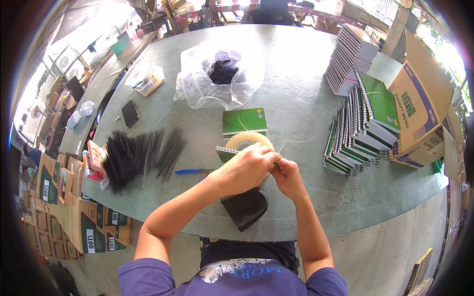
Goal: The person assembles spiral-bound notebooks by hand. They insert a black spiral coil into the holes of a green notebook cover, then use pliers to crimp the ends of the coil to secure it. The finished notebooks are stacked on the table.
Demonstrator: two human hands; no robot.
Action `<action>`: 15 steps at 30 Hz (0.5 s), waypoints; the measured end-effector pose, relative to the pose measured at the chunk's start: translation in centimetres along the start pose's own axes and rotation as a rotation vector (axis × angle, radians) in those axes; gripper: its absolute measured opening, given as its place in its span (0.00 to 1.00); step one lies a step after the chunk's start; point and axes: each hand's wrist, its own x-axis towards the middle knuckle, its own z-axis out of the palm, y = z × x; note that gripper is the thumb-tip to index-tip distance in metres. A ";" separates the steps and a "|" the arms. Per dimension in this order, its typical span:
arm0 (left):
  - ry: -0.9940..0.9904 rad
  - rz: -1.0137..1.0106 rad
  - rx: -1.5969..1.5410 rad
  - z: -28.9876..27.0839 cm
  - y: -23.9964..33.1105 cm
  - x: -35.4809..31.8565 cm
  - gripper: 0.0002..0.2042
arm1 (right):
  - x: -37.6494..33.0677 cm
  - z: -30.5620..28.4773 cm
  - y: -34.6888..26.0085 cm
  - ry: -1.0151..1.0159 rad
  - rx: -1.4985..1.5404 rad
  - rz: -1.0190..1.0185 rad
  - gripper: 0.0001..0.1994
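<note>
Both of my hands meet over the middle of the table. My left hand [256, 159] is closed round a small spiral notebook [225, 156], whose wire coil and a strip of green cover stick out to the left; the rest is hidden. Close against it, my right hand [287, 176] pinches at the notebook's right end, its fingertips partly covered. Just beyond my hands is a cream roll of tape [236, 139], partly covered by them. Farther off lies a green notebook [244, 120]. Nearer me sits a black, curved-ended block [245, 208].
Black binding coils [131, 158] are heaped at the left, near a blue cutter [189, 171] and a phone [130, 113]. A plastic bag [190, 81] with black contents stands far ahead. Stacked spiral notebooks [353, 133] and an open cardboard box [417, 116] occupy the right.
</note>
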 end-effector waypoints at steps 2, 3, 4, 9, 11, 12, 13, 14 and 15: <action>0.004 0.014 0.003 -0.1 0.6 -0.1 0.10 | -0.1 -0.3 0.0 -0.029 -0.025 0.014 0.09; 0.017 0.030 0.016 0.1 0.5 -0.1 0.10 | -0.2 -0.4 0.2 -0.041 -0.038 0.020 0.09; 0.031 0.046 0.028 0.4 0.2 -0.2 0.10 | -0.4 -0.4 0.3 -0.053 -0.050 0.026 0.09; 0.069 0.094 0.045 0.9 -0.2 -0.5 0.09 | -0.6 -0.1 -0.4 0.004 -0.072 0.000 0.10; 0.086 0.100 0.020 1.0 -0.1 -0.6 0.09 | -1.0 0.1 -0.5 0.019 -0.123 -0.032 0.10; 0.089 0.107 0.003 0.9 -0.1 -0.6 0.08 | -1.1 0.1 -0.3 0.012 -0.120 -0.060 0.10; 0.093 0.115 -0.015 0.9 -0.1 -0.6 0.08 | -1.2 0.1 -0.2 0.005 -0.116 -0.087 0.10; 0.096 0.122 -0.033 0.8 -0.1 -0.7 0.07 | -1.3 0.1 -0.1 -0.006 -0.128 -0.064 0.10; 0.105 0.131 -0.026 0.9 -0.1 -0.7 0.08 | -1.1 0.0 -0.1 -0.019 -0.138 -0.046 0.09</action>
